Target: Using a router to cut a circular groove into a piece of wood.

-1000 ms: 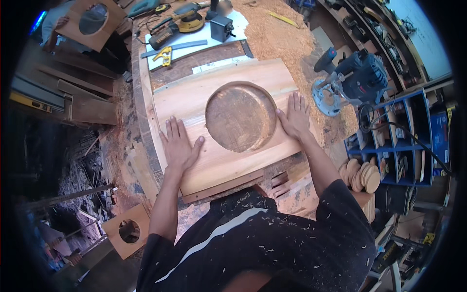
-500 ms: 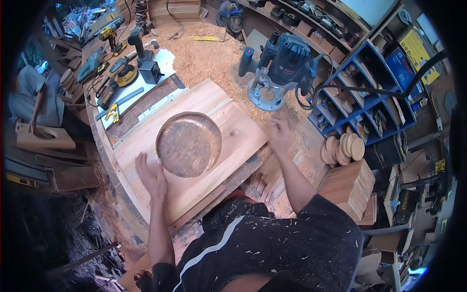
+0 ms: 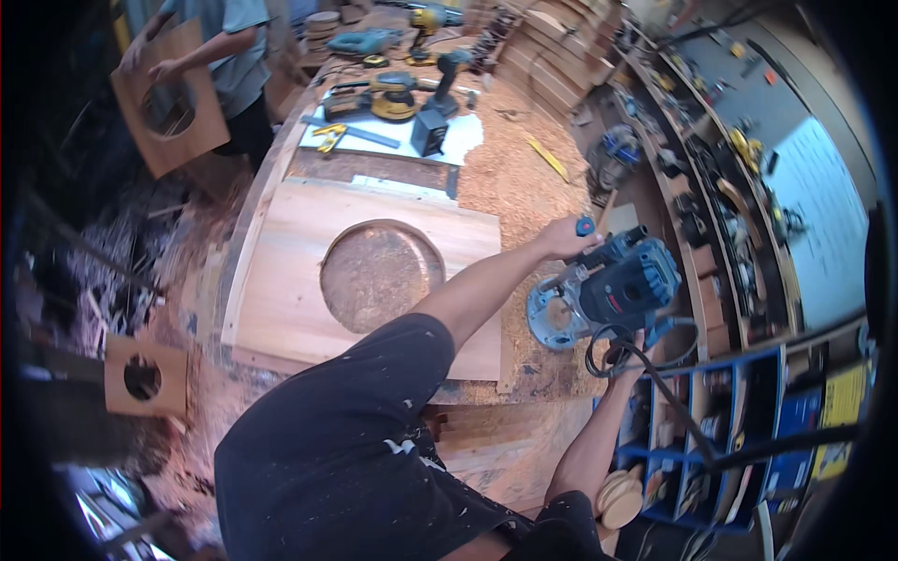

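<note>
On the sawdust-covered bench to the right stands a blue plunge router [image 3: 625, 285] with a clear round base. My left hand [image 3: 566, 240] is closed round its far handle, which has a red button on top. At the router's near side, my right hand [image 3: 627, 355] is closed on the other handle, partly hidden by the black cord [image 3: 669, 397]. Left of the router lies a pale wooden board [image 3: 281, 271] with a large round hole [image 3: 382, 278]. My left arm reaches over the board's right part.
A sander [image 3: 391, 96], drills, a yellow clamp [image 3: 330, 138] and a blue straightedge [image 3: 369, 136] lie at the far side. Blue cubby shelving [image 3: 687, 383] stands close at right. At far left, a co-worker holds a board [image 3: 168, 103] with a round hole.
My left hand has left the board and taken hold of the router's far handle. My right hand has moved onto its near handle. The view has turned; the co-worker's board is now raised.
</note>
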Action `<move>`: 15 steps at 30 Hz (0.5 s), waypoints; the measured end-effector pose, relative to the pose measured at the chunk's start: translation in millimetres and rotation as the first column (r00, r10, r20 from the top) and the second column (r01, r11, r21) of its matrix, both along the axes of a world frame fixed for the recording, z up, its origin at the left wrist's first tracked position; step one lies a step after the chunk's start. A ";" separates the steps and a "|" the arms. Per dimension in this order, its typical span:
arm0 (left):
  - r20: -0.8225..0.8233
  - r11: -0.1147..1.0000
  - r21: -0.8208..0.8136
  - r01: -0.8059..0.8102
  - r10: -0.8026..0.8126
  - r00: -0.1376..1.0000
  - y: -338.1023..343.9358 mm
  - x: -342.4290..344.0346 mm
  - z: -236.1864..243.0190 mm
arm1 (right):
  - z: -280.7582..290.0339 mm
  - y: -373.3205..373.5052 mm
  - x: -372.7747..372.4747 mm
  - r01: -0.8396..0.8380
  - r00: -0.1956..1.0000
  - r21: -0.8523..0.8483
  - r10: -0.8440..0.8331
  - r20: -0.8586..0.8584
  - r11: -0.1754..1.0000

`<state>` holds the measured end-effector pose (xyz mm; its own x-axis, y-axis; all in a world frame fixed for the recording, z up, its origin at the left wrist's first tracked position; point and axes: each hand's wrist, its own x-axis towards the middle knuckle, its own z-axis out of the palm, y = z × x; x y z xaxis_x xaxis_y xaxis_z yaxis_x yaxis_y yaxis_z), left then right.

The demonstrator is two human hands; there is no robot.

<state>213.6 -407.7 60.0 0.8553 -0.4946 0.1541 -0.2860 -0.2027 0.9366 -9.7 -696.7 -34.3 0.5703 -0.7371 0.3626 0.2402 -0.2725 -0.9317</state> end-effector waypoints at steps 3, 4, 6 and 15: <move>-0.041 0.999 0.015 0.052 -0.051 0.998 4.9 0.2 2.4 | -15.7 -44.4 5.5 0.189 0.912 -0.133 -0.224 -0.345 0.973; -0.011 0.999 0.039 -0.023 0.024 1.000 8.9 -1.4 -6.0 | -7.7 -28.1 15.3 0.149 0.937 -0.111 -0.176 -0.300 0.983; 0.028 0.992 0.058 -0.114 0.113 0.993 21.8 -4.8 -14.4 | 20.0 14.3 22.6 0.007 1.000 -0.033 -0.008 -0.014 0.999; 0.224 0.988 0.026 -0.153 0.144 0.964 161.0 -80.9 98.7 | 124.0 68.0 9.7 -0.364 0.927 0.041 0.366 -0.082 0.930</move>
<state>132.7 -246.7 158.7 0.8667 -0.3747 0.3292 -0.4485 -0.2966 0.8431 0.0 -628.6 89.8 0.8300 -0.4798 0.2843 0.2368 -0.1583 -0.9586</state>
